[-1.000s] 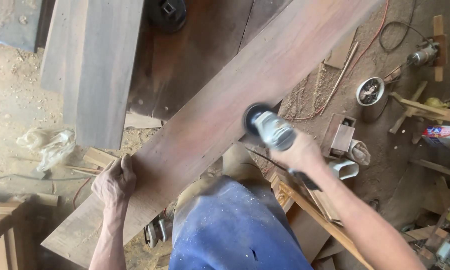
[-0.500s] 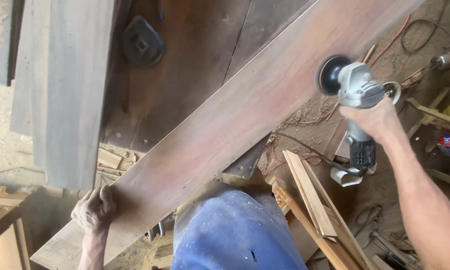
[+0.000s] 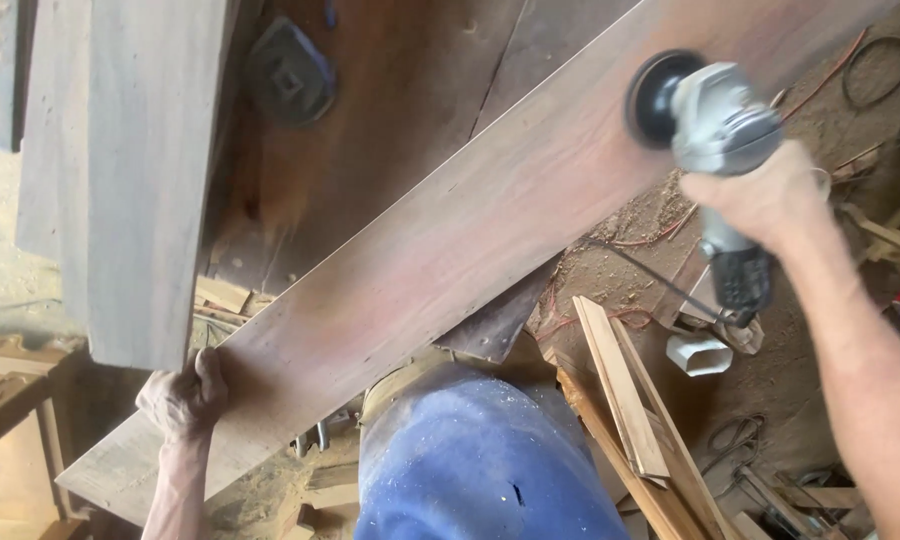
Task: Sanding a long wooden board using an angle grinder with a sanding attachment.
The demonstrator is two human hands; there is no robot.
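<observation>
A long reddish-brown wooden plank (image 3: 440, 250) runs diagonally from the lower left to the upper right. My left hand (image 3: 182, 395) grips its near left edge, fingers curled over the side. My right hand (image 3: 765, 195) holds a grey angle grinder (image 3: 715, 125) by its body. The grinder's black sanding disc (image 3: 653, 98) rests flat on the plank near its upper right part. A black cable trails from the tool's rear end toward the floor.
A grey plank (image 3: 130, 170) lies at the left, above the brown one. A dark wooden panel (image 3: 370, 120) with a dark tool (image 3: 288, 82) on it sits behind. Loose wooden slats (image 3: 630, 400), cables and sawdust cover the floor at the right. My blue trousers (image 3: 480, 460) fill the bottom centre.
My right hand has carried the grinder up along the plank, from its middle toward the upper right. My left hand has stayed on the plank's lower edge.
</observation>
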